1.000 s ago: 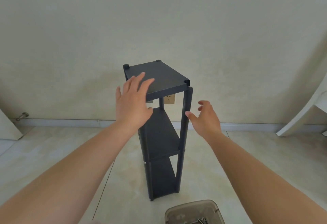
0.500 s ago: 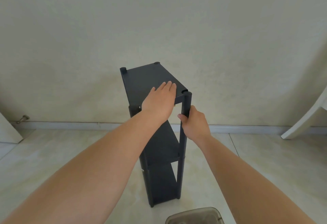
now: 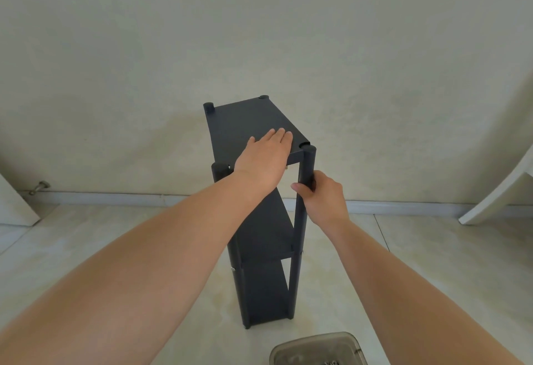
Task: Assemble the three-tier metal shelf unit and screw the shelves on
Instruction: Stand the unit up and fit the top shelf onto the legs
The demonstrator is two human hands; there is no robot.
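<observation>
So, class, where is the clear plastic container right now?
In the head view, the clear plastic container sits on the floor at the bottom edge, just right of centre, in front of the shelf unit.

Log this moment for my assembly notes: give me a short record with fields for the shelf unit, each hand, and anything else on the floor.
shelf unit: dark, three tiers, standing upright on tiled floor
left hand: flat, fingers straight, pressing on top shelf
right hand: gripping near-right post just below its top
container: translucent, at bottom edge of view, contents unclear
</observation>
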